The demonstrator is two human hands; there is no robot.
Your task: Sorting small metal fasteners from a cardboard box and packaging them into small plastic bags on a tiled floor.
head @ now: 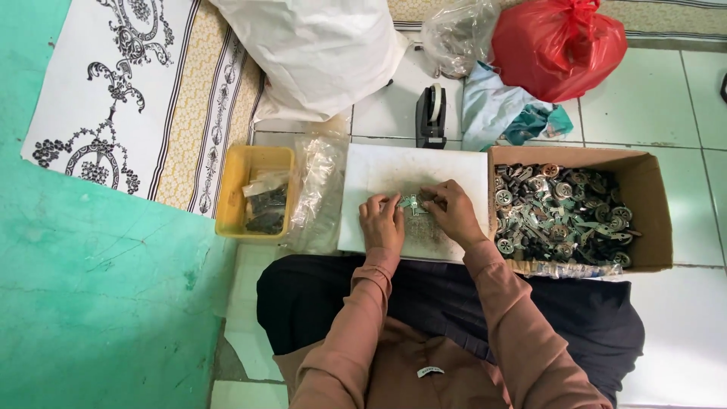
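On a white board (379, 170) on the floor in front of my lap, both hands meet over a small silvery metal part (411, 204). My left hand (382, 221) pinches its left end with the fingers closed. My right hand (452, 210) grips its right end from above. Part of the piece is hidden under my fingers. Right of the board, a cardboard box (656, 204) holds several small metal and dark parts (560, 212).
A yellow tray (231, 189) with dark pieces and a clear plastic bag (314, 189) lie left of the board. Behind it stand a black tape dispenser (431, 115), a white sack (318, 53), a clear bag (454, 34) and a red bag (556, 47). A green wall (91, 288) runs along the left.
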